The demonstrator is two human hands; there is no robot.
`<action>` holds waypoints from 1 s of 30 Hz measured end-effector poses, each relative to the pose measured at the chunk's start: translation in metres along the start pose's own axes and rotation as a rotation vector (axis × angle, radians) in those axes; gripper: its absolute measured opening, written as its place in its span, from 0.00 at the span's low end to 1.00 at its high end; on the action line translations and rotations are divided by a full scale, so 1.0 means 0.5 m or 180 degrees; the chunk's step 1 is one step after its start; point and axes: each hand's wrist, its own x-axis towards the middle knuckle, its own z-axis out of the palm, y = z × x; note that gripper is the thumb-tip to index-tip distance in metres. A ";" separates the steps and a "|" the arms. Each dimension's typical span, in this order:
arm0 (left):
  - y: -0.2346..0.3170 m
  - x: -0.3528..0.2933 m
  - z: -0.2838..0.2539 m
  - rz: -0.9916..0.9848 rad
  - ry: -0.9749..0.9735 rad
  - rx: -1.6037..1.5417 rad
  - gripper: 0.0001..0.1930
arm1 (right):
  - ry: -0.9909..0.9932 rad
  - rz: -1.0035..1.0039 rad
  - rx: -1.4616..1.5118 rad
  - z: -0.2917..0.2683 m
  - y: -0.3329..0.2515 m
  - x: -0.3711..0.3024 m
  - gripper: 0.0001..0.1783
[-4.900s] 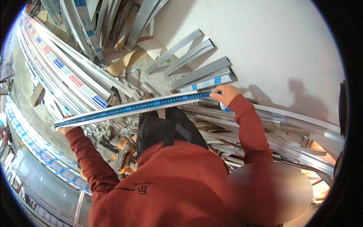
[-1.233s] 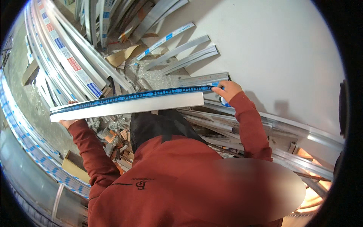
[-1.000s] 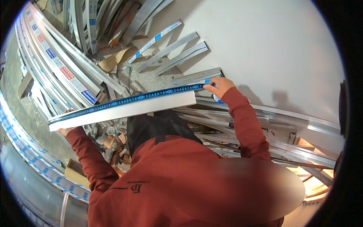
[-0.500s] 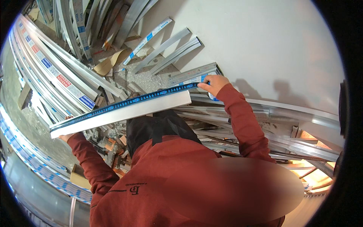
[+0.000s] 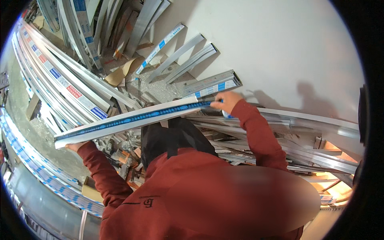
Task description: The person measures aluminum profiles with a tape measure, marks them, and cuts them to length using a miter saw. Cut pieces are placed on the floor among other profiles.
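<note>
A long white profile (image 5: 120, 127) lies slanting across in front of my body, its left end lower than its right. My left hand (image 5: 77, 147) is closed round its left end from below, the fingers mostly hidden behind it. Along the profile runs the blue blade of a tape measure (image 5: 160, 111) with dark markings, blurred now. Just past the profile's right end, my right hand (image 5: 228, 101) grips the tape measure; a bit of its blue and white case shows beneath the hand.
Long wrapped profiles (image 5: 68, 88) lie stacked at the left. Short metal offcuts (image 5: 176, 56) lean against the white wall (image 5: 288, 52). Cut scraps (image 5: 128, 156) litter the floor by my legs, and metal lengths (image 5: 320, 122) run along the right.
The profile has tilted, so a white strip now shows beyond the tape as well. The tape has shifted onto the profile's middle, and my right hand has moved slightly nearer to me.
</note>
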 end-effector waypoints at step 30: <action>-0.924 -0.715 0.617 0.1258 -0.3836 0.4057 0.44 | 0.2099 0.1545 0.4687 0.549 0.130 -0.288 0.24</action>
